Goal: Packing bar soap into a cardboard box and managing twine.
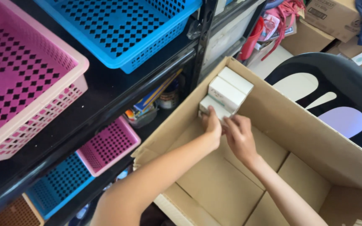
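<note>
Cardboard box (273, 167), lg, open top, brown; flaps on floor bare nearest the camera; both forearms reach in from lower edge. L hand (212, 125) & R hand (239, 136) side by side at far corner, fingers curled onto lowest white carton (214, 109); grip prob. shared, exact hold unclear as fingers hide its front. Two more white cartons (228, 92) stacked just behind, touching box wall. Beyond box, R side: black plastic chair (340, 79); brown boxes (332, 14) further back. L side: black shelf rack (105, 100) w/ pink basket (17, 79), blue basket (122, 29); smaller pink basket (109, 144) lower.
</note>
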